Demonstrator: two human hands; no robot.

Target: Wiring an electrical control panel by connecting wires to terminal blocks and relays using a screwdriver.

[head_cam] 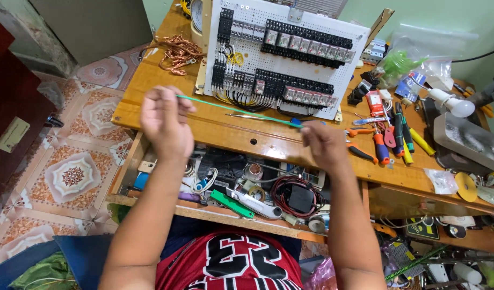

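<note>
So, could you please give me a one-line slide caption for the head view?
Both hands stretch a green wire taut above a wooden bench, before a relay board.

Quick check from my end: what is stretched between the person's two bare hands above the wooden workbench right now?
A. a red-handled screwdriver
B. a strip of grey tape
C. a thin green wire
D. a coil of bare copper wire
C: a thin green wire runs taut from the left hand to the right hand, in front of the white perforated panel of black relays; the coil of bare copper wire lies untouched on the wooden workbench.
</note>
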